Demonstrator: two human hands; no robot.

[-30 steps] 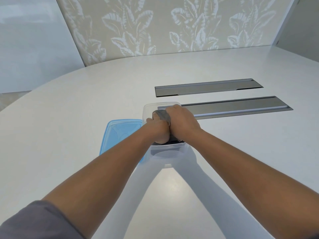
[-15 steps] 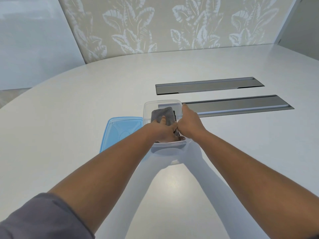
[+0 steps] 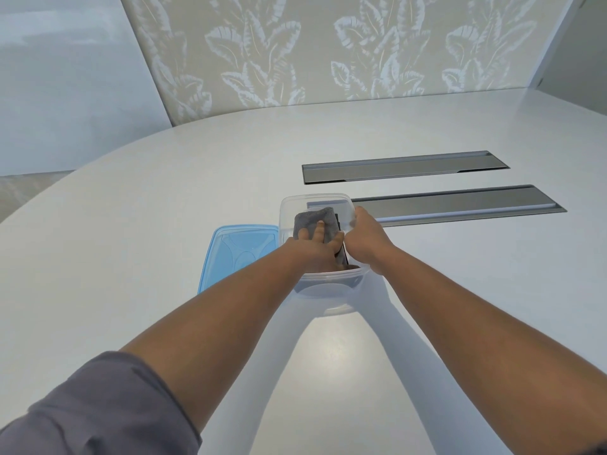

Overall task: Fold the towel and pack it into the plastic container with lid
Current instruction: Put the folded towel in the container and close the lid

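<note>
The folded grey towel (image 3: 310,218) sits tilted inside the clear plastic container (image 3: 328,292) at the table's middle, its far end raised toward the back rim. My left hand (image 3: 315,247) reaches into the container. Its fingers lie spread on top of the towel and its thumb is against the towel's right edge. My right hand (image 3: 364,244) grips the container's right rim, fingers curled over the edge. The blue lid (image 3: 236,251) lies flat on the table, touching the container's left side.
Everything rests on a large white rounded table (image 3: 164,224). Two long grey recessed panels (image 3: 460,205) are set in its surface behind and right of the container. A leaf-patterned wall stands beyond the far edge.
Both hands were bunched together over the towel. My right hand has shifted right onto the container's rim, and my left hand has flattened on the towel, which now sits lower in the container.
</note>
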